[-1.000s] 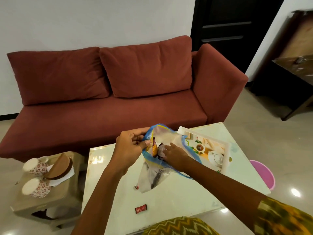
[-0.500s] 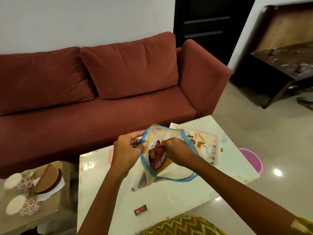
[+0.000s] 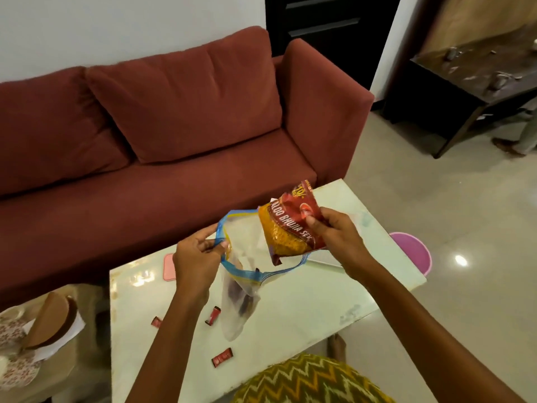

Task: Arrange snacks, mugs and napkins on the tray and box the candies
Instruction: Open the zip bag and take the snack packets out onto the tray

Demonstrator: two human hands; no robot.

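Snack packet (image 3: pixel 293 225) is pinched in the right hand (image 3: pixel 334 239), just above the mouth of the zip bag (image 3: pixel 241 274); the left hand (image 3: pixel 197 257) pinches the bag's blue rim over the table (image 3: pixel 305 301). To do it well, lift the packet fully clear; then lay it flat on the tray, which is mostly hidden behind it.

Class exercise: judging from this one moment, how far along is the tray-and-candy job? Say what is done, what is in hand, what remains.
Done: little; nothing visibly arranged. In hand: the right hand has the snack packet above the zip bag, whose rim the left hand holds open. Left: wrapped candies lie loose on the table; the mugs sit on the side stool. The tray is hidden.
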